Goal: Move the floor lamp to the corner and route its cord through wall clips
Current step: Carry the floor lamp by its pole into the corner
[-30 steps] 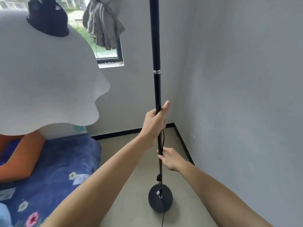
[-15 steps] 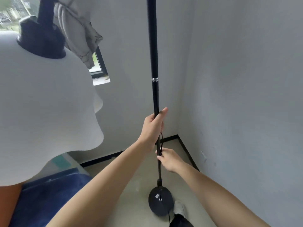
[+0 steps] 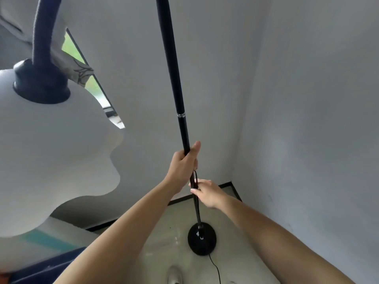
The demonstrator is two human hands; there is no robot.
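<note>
The floor lamp has a thin black pole, a round black base on the floor and a white wavy shade hanging at the left from its curved neck. My left hand grips the pole at mid height. Just below it, my right hand holds the pole lower down, fingers around it and the thin black cord running along it. The cord trails from the base toward the bottom edge. The pole leans slightly. The base stands close to the room's corner.
Grey walls meet at the corner, with a black baseboard along the floor. A window with cloth hanging over it is at the back left. A blue bed edge lies at lower left. A shoe tip shows at the bottom.
The view has swung right and toward the corner; the bed has slid out at lower left. The lamp base sits nearer the corner. Both hands keep the same grip on the pole.
</note>
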